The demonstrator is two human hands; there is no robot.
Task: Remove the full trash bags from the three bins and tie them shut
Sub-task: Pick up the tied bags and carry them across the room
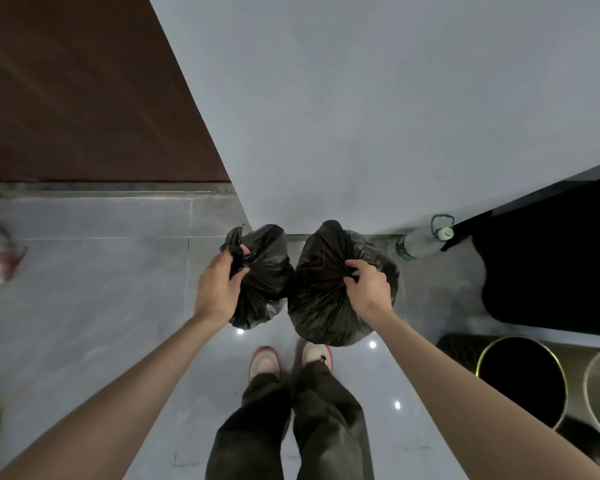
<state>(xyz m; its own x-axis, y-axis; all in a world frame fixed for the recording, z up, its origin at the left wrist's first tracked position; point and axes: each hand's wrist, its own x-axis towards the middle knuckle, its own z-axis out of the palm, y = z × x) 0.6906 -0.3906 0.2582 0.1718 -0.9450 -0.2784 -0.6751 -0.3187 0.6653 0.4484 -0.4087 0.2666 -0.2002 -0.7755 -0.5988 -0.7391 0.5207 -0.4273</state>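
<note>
Left trash bag (267,271) is gripped at its knotted neck by the left hand (219,285); the right trash bag (319,299) is pinched at its gathered top by the right hand (369,289), presumably to be kept closed for tying. Both are held near the wall, apart from the gold-rimmed bin (479,365).

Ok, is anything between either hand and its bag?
Nothing visible does. The left hand grips the bunched neck of the left bag; the right hand pinches the top of the right bag.

Two tied black trash bags: left bag (262,275) in left hand (219,289), right bag (321,289) in right hand (369,289)
</note>
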